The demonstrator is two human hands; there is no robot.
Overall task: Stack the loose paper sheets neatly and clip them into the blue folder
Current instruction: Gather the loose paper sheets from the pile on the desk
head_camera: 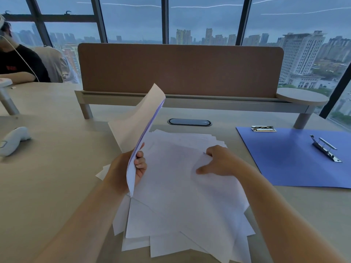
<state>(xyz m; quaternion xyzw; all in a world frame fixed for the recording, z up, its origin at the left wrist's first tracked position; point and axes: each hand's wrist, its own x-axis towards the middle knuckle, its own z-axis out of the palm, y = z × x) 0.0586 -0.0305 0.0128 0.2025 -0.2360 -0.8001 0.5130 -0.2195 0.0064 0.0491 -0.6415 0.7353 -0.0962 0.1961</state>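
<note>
1. The loose paper sheets lie fanned and uneven on the counter, directly in front of the person.
2. The left hand holds a small stack of sheets tilted up, fingers closed around its lower edge.
3. The right hand rests on the pile, fingers spread, gripping nothing.
4. The blue folder lies open to the right, its metal clip raised.

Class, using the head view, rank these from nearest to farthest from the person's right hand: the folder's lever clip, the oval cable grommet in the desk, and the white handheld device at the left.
From the right hand:
1. Oval cable grommet, beyond the hand, mid-desk.
2. Lever clip, to the right, on the blue folder.
3. White handheld device, far left edge of the desk.
</note>
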